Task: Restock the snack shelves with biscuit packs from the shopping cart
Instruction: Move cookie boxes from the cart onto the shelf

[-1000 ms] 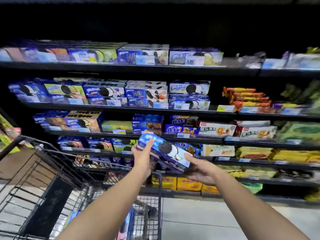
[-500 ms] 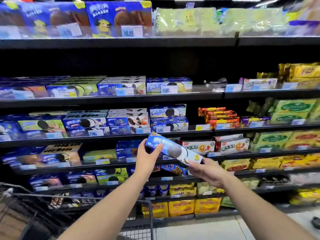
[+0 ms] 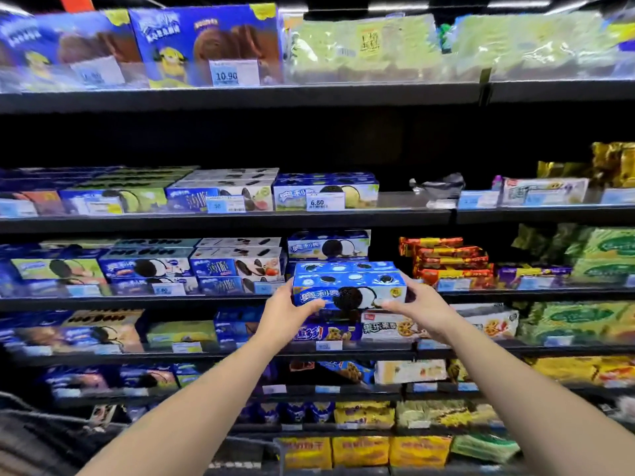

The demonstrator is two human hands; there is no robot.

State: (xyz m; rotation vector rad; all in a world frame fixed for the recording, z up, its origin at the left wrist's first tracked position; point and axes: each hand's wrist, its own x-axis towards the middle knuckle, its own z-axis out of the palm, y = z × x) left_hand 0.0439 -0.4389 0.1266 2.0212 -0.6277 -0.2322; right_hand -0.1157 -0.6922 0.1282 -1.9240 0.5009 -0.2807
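While the blue biscuit box (image 3: 347, 290) is held level at the front lip of the shelf (image 3: 137, 301), it is gripped at both ends. The left hand (image 3: 287, 316) is curled round the nine o'clock end with the thumb under the front face. The right hand (image 3: 424, 309) is wrapped round the three o'clock end. Each hand is closed only as far as the box allows.

Whether the box's base is already borne by the shelf cannot be told. A like blue top is seen directly behind it, and whether that belongs to a second carried box or to shelf stock cannot be told either.

The chief risk is judged to be an early release. If the box is let go while much of it overhangs the lip, it could be tipped forward and dropped onto the lower rows or towards the cart (image 3: 37, 438) at seven o'clock.

A second risk lies at twelve o'clock, where a matching box (image 3: 328, 247) is stacked. If the held box is pushed in too high or too hard, that stack could be shoved back or skewed.

At three o'clock the red packs (image 3: 446, 259) are piled loosely near the right hand and could be caught by the knuckles. The price tags (image 3: 165, 290) at nine o'clock could be knocked by the box's corner.
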